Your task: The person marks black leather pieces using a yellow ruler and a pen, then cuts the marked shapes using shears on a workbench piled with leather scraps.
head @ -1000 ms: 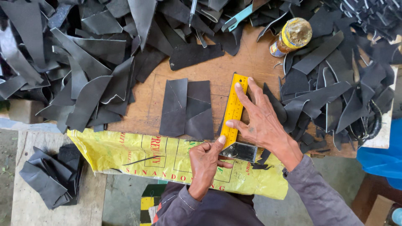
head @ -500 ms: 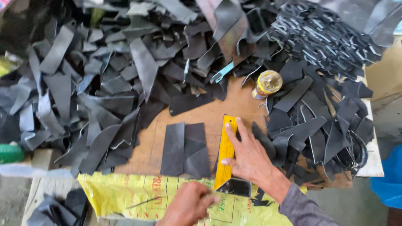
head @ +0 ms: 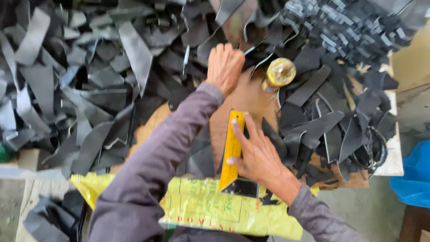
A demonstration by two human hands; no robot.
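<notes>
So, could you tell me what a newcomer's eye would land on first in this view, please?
Probably the bright yellow ruler at the centre, pressed flat by the right hand onto dark pieces on the wooden board. Next, the left hand, reaching up to the edge of the heap of dark scraps that fills the top. A yellow printed sack lies along the near edge.

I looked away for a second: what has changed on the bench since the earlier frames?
The left hand left the near edge by the yellow sack and reached far forward to the black scrap pile; whether it grips anything is unclear. The right hand stays pressed on the yellow square ruler; the jar is unmoved.
</notes>
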